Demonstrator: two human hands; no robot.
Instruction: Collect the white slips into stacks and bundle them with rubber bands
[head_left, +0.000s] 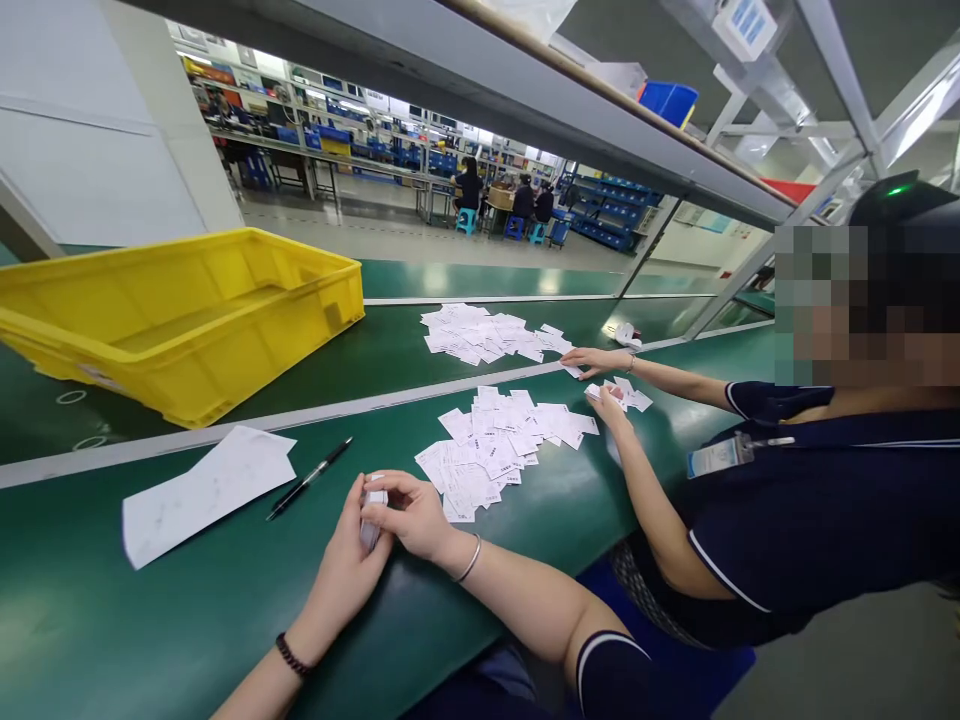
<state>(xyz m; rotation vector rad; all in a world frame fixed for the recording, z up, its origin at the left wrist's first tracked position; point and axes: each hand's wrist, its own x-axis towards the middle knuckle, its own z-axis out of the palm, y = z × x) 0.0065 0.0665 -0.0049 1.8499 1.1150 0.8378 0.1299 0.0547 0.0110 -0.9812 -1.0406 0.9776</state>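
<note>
A small stack of white paper cards is held between my two hands, over the green table. Around its lower side and left edge wraps my left hand. The fingers of my right hand close on the stack's top and right edge. Just right of my hands lies a loose heap of printed white cards. A second heap of cards spreads farther back, beyond the pale strip. To my left are a black pen and some white sheets of paper.
A yellow plastic crate stands at the back left. On my right sits a co-worker, one hand on the far cards and the other holding a few cards. A shelf beam crosses overhead.
</note>
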